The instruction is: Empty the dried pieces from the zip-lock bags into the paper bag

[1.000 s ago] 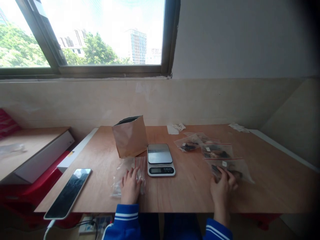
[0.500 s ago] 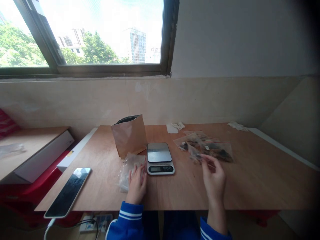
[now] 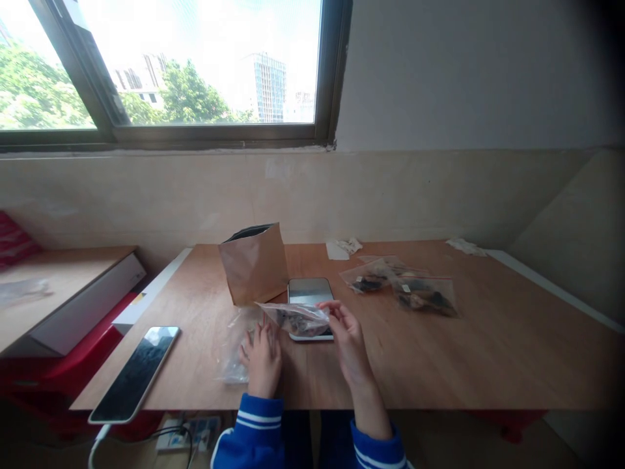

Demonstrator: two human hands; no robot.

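Observation:
My right hand [image 3: 347, 339] pinches a clear zip bag [image 3: 299, 320] with dark contents at its right end. That bag hangs over the front of the digital kitchen scale [image 3: 309, 290] and hides most of its display. My left hand [image 3: 262, 359] lies with spread fingers on flat, clear plastic bags [image 3: 235, 352] left of the scale. Behind them stands a brown kraft paper pouch [image 3: 256, 266], its top gaping. To the right lie more filled zip bags, one with a small white label [image 3: 424, 296] and another [image 3: 368, 279] beside it.
A phone [image 3: 137, 374] with a white cable lies at the table's left edge. White paper scraps [image 3: 344, 248] sit at the back, and another crumpled scrap [image 3: 465, 247] is further right. A second table [image 3: 58, 280] stands at far left, beside the wall under the window.
My right hand has brought a filled zip bag leftward from the pile to above the scale. The clear bags under my left hand have shifted slightly left.

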